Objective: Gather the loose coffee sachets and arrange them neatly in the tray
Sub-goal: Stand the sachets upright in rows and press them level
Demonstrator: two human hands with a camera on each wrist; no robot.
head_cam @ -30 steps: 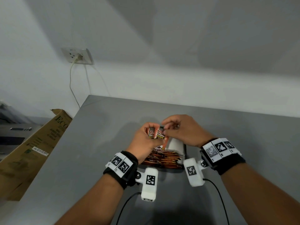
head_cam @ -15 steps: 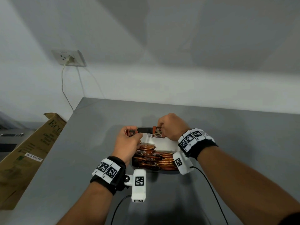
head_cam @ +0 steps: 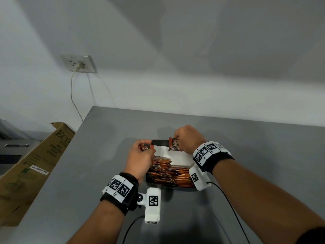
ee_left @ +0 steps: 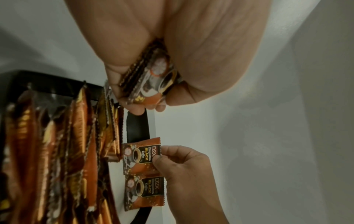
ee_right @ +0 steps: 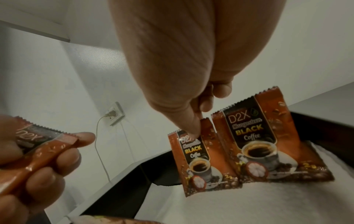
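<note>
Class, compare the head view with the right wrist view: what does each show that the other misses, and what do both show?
Only the head view shows the cardboard box, the wrist cameras and the sachets piled at the tray's near end. Only the right wrist view shows two joined sachets pinched by the right hand, with readable print, standing on the white liner. Both show the left hand gripping sachets, the black tray and the wall socket.
</note>
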